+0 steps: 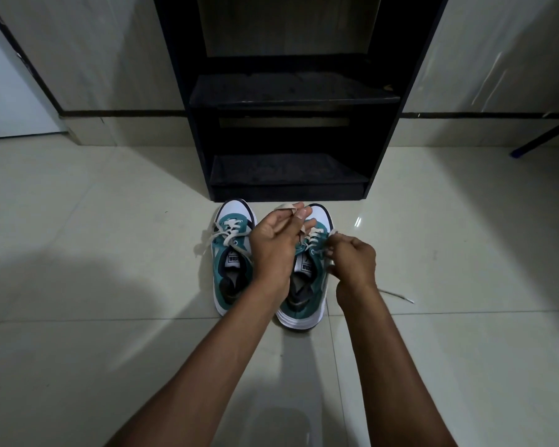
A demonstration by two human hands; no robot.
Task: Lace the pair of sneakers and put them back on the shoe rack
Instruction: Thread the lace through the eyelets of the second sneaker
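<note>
Pinching one lace (286, 207), two hands (left (273, 243), right (352, 258)) work two sneakers (231, 262).

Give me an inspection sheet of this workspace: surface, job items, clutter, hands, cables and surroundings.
Surface: glossy cream tiled floor, reflective.
Job's things: two teal-and-white sneakers side by side, toes toward the black wooden shoe rack; left sneaker loosely laced, right sneaker being laced, one beige lace end trailing on the floor.
Clutter: nothing seen.
Grippers: left hand pinches a lace end; right hand pinches lace at the eyelets.
Cables: nothing seen.
Surroundings: rack shelves hold no shoes; pale wall behind; dark furniture leg far right.
</note>
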